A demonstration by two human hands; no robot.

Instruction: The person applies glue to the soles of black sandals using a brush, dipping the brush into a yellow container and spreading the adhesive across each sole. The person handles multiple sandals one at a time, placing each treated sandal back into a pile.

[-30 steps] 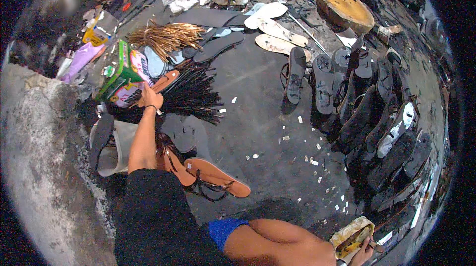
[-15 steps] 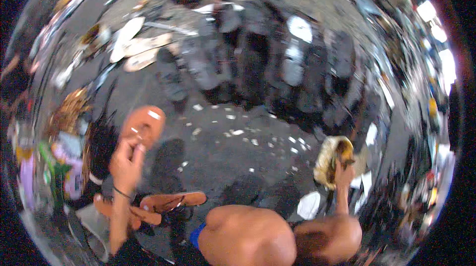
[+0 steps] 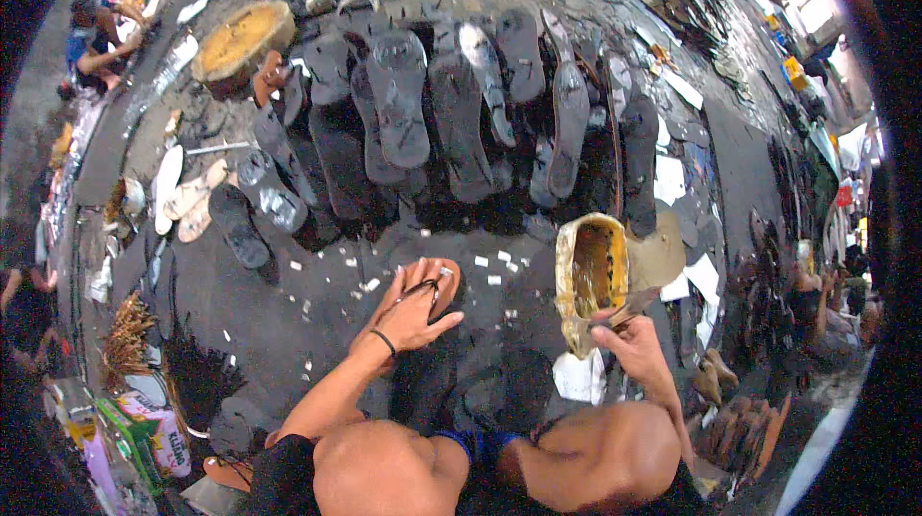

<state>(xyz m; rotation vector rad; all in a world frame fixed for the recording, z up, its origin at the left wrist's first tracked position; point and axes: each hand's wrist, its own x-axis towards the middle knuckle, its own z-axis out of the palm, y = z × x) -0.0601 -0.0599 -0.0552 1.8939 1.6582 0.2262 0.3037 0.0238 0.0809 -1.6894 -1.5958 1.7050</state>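
Observation:
My left hand (image 3: 415, 312) holds a brown flip-flop (image 3: 446, 287) over the middle of the dark ground. Its fingers pass under the black strap and lie along the footbed. On the right, my right hand (image 3: 636, 351) grips a flat, wedge-shaped grey-brown tool (image 3: 634, 307) between thumb and fingers, at the near end of a crusted yellowish container (image 3: 564, 290). The container is long and open, with amber coating inside. Ahead of both hands, many black flip-flops (image 3: 399, 98) are propped in a curved row. Part of another brown flip-flop (image 3: 229, 472) shows at the lower left.
Small white bits (image 3: 373, 284) dot the ground. A round wooden block (image 3: 216, 57) stands at the far left, pale soles (image 3: 197, 201) nearer. A straw bundle (image 3: 134, 338) and a printed bag (image 3: 144, 434) lie left. Stacked soles (image 3: 735, 439) sit right. Another person (image 3: 96, 50) is far left.
My left hand has brought the flip-flop rightward to the middle, its fingers now under the strap. My right hand is now at the container's near end. The view has shifted and sharpened.

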